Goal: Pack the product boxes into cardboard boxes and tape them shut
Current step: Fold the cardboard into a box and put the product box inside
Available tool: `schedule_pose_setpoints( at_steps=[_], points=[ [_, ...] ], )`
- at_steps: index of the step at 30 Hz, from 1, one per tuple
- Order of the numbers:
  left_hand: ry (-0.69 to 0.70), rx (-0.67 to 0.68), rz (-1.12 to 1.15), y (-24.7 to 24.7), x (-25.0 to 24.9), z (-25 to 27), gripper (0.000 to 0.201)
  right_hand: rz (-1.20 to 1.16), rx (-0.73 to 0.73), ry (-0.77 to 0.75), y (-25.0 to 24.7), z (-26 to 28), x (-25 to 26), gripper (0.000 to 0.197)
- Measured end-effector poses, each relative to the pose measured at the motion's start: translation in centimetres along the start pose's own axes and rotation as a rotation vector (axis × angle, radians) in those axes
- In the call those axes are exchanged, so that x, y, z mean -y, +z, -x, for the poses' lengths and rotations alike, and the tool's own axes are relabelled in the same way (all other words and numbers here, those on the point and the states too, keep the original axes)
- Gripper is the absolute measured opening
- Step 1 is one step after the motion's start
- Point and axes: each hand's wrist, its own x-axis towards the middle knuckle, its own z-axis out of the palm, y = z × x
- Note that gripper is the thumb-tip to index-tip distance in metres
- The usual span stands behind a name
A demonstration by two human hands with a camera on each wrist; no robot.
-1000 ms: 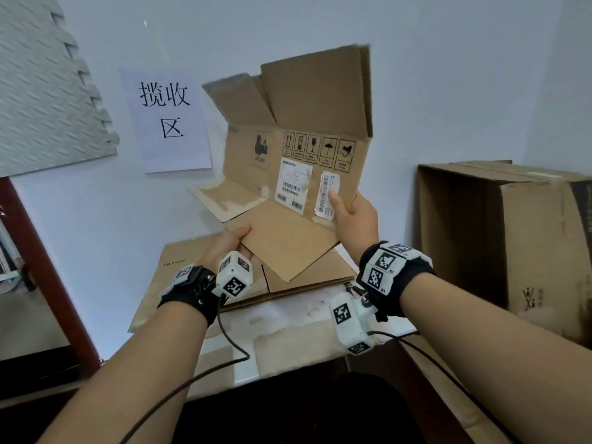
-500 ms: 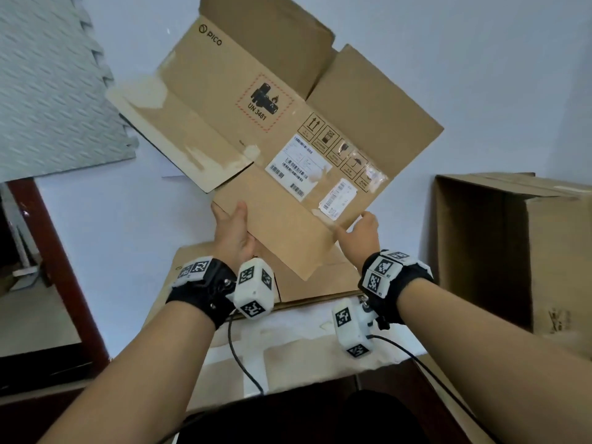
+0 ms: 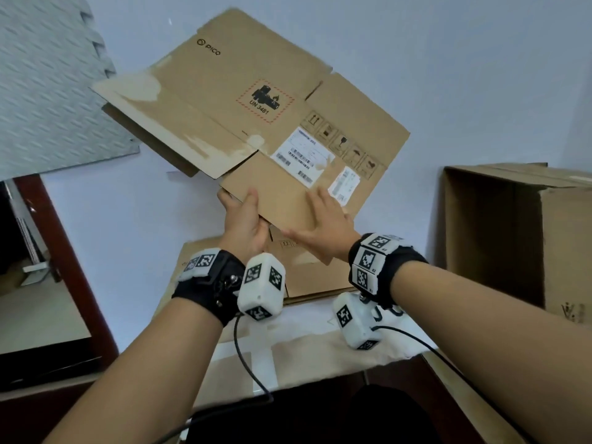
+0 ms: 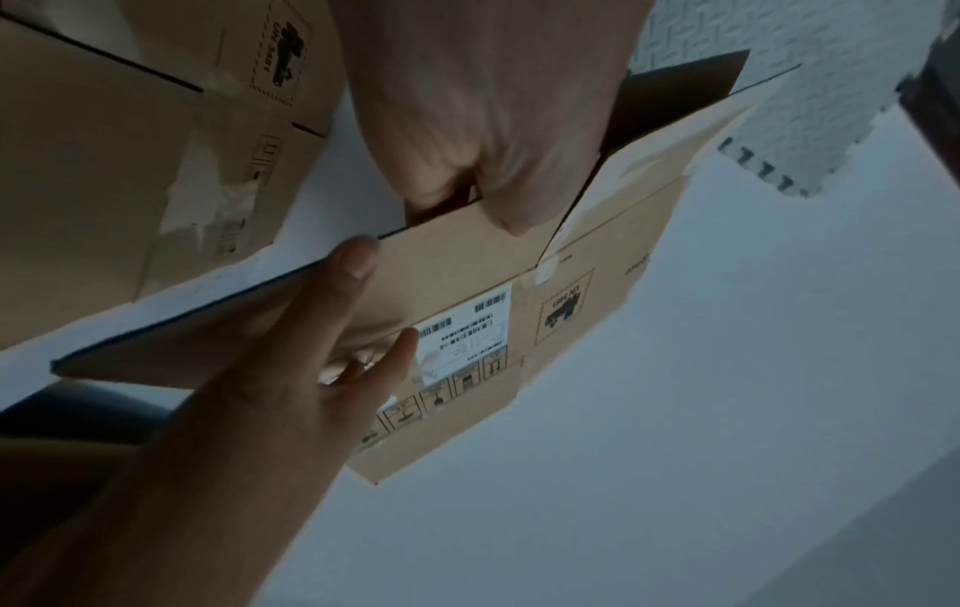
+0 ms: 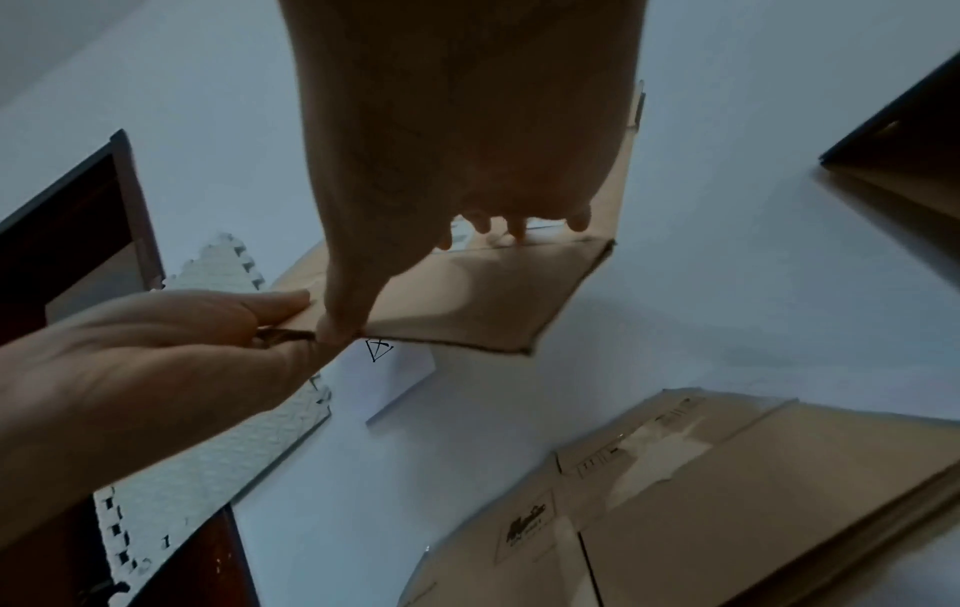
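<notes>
A brown cardboard box (image 3: 224, 91) with a PICO logo, a UN 3481 mark and white labels is held up, flattened and tilted, in front of the wall. My left hand (image 3: 245, 209) grips the left edge of its lower flap (image 3: 282, 200), thumb on the front and fingers behind. My right hand (image 3: 320, 222) lies flat on the same flap with its fingers straight and spread. In the left wrist view the left hand (image 4: 493, 164) pinches the flap edge (image 4: 442, 246). In the right wrist view the right hand's (image 5: 467, 164) thumb touches the flap's near edge (image 5: 467, 304).
A stack of flattened cardboard boxes (image 3: 320, 280) lies on the white-covered table (image 3: 320, 347) below the hands. A big open cardboard box (image 3: 528, 235) stands at the right. A grey foam mat (image 3: 48, 91) hangs on the wall at the left, above a dark red frame (image 3: 64, 251).
The box has been raised and turned so its printed side faces me. My right hand left the box's right edge and now lies flat on the lower flap. My left hand moved up.
</notes>
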Motion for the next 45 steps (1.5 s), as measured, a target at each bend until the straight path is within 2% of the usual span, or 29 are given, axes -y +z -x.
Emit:
schedule_pose_setpoints(
  at_steps=[2, 5, 9, 10, 14, 16, 20, 23, 29, 36, 42, 45],
  points=[
    [0.02, 0.025, -0.05, 0.0, 0.4, 0.1, 0.027, -0.062, 0.023, -0.008, 0.2, -0.3, -0.1, 0.102],
    [0.049, 0.065, -0.134, -0.1, 1.1, 0.4, 0.033, -0.132, 0.065, -0.031, 0.4, 0.1, 0.1, 0.081],
    [0.056, 0.119, -0.193, 0.7, 1.4, 0.6, 0.03, -0.15, 0.056, -0.041, 0.4, 0.2, 0.3, 0.066],
    [0.059, 0.129, -0.199, 0.9, 1.4, 0.6, 0.029, -0.156, 0.067, -0.043, 0.3, 0.1, 0.3, 0.069],
    [0.048, 0.209, -0.21, 1.6, 1.3, 0.3, 0.028, -0.203, 0.116, -0.038, 0.4, -0.1, -0.2, 0.101],
    [0.022, 0.247, -0.229, 1.8, 1.3, 0.1, 0.028, -0.255, 0.111, 0.001, 0.3, -0.1, -0.4, 0.1],
    [-0.003, 0.329, -0.35, 2.0, 1.8, -0.3, 0.03, -0.308, 0.11, 0.067, 0.3, 0.5, -0.7, 0.076],
    [-0.004, 0.363, -0.435, 2.3, 2.3, -0.4, 0.032, -0.264, 0.075, 0.099, 0.4, 0.9, -1.0, 0.054],
    [0.019, 0.443, -0.545, 3.0, 3.3, -0.7, 0.042, -0.374, 0.05, 0.173, 0.3, 0.7, -1.5, 0.033],
    [0.037, 0.426, -0.628, 3.0, 4.1, -1.0, 0.051, -0.438, 0.024, 0.205, 1.0, 0.3, -2.1, 0.018],
    [-0.012, 0.434, -0.67, 2.5, 5.5, -1.6, 0.055, -0.562, -0.078, 0.285, 0.3, 0.4, -3.3, 0.027],
    [-0.141, 0.332, -0.717, 2.4, 6.1, -1.9, 0.075, -0.576, -0.092, 0.299, 0.5, 0.4, -3.3, 0.028]
  ],
)
